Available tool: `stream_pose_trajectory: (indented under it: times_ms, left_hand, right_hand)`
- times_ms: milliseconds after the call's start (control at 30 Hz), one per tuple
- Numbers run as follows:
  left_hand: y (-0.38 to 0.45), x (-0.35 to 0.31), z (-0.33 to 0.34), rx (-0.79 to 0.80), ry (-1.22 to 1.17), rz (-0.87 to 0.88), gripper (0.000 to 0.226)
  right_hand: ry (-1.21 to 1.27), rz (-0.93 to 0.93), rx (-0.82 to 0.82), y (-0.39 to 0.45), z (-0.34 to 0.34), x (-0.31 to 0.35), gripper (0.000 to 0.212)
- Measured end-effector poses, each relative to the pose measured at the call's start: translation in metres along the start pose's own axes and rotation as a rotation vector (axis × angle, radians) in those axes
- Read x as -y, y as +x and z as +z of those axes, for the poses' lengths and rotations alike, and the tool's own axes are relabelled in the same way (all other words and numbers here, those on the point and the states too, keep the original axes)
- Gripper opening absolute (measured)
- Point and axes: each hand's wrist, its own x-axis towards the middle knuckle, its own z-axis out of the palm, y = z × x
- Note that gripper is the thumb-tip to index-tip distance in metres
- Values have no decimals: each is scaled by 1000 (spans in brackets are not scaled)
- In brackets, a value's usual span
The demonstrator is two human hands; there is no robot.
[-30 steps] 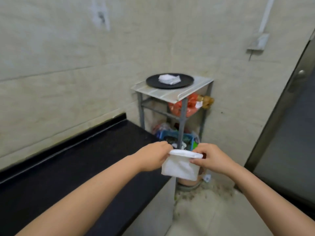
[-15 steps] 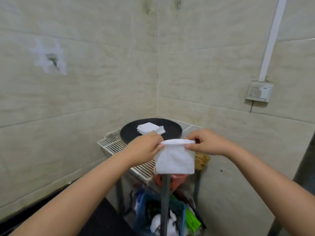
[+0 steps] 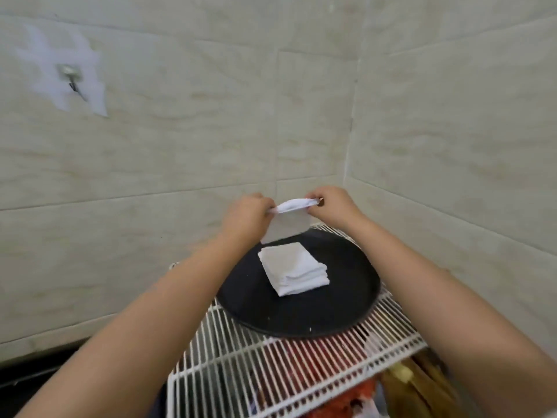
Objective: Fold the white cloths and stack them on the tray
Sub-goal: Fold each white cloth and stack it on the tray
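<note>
Both hands, the left hand (image 3: 247, 214) and right hand (image 3: 330, 206), pinch the folded cloth (image 3: 287, 226) by its top corners above the stack (image 3: 294, 268) on the tray (image 3: 346, 297). Lower it squarely, edges matched, releasing both corners together.

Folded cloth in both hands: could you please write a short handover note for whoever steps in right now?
Left hand and right hand each pinch a top corner of the folded cloth, which hangs above the far side of the black tray.
The tray sits on the white wire rack.
Done: a stack of folded cloths lies on the tray.
Left: lay the held cloth on the stack.
</note>
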Motion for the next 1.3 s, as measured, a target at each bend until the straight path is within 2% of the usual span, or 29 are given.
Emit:
stream_pose_trajectory:
  times_ms: [67, 133, 233, 300, 533, 600, 700, 800, 967, 1067, 1167, 1300]
  left_hand:
    - [6, 1, 25, 7, 88, 24, 28]
    - [1, 3, 54, 126, 163, 75, 30]
    - [-23, 0, 88, 328, 223, 106, 30]
    - [-32, 0, 95, 326, 152, 67, 30]
    - [-29, -13, 82, 198, 54, 55, 31]
    - [-33, -17, 83, 233, 85, 49, 32]
    - [-42, -14, 88, 334, 136, 17, 33]
    - [-46, -8, 86, 351, 139, -36, 34]
    - [-57, -8, 74, 433, 301, -88, 42]
    - [-76, 3, 54, 423, 427, -175, 40]
    - [-114, 32, 12, 399, 446, -269, 37]
    - [-206, 83, -65, 351, 416, -455, 38]
  right_hand:
    - [27, -66, 12, 12, 19, -30, 20]
    - [21, -108, 78, 11, 41, -60, 21]
    - [1, -169, 287, -6, 67, -91, 24]
    - [11, -198, 350, -15, 75, -102, 20]
    - [110, -250, 190, -13, 61, -109, 18]
    - [73, -280, 252, -14, 60, -112, 19]
    - [-66, -324, 470, -20, 62, -110, 20]
    - [-139, -301, 543, -22, 59, -103, 25]
    - [-387, -255, 733, -28, 47, -77, 23]
    - [-442, -260, 674, -33, 50, -44, 48]
    - [-387, -324, 560, -51, 59, 12, 49]
    - [-152, -487, 546, -102, 83, 124, 41]
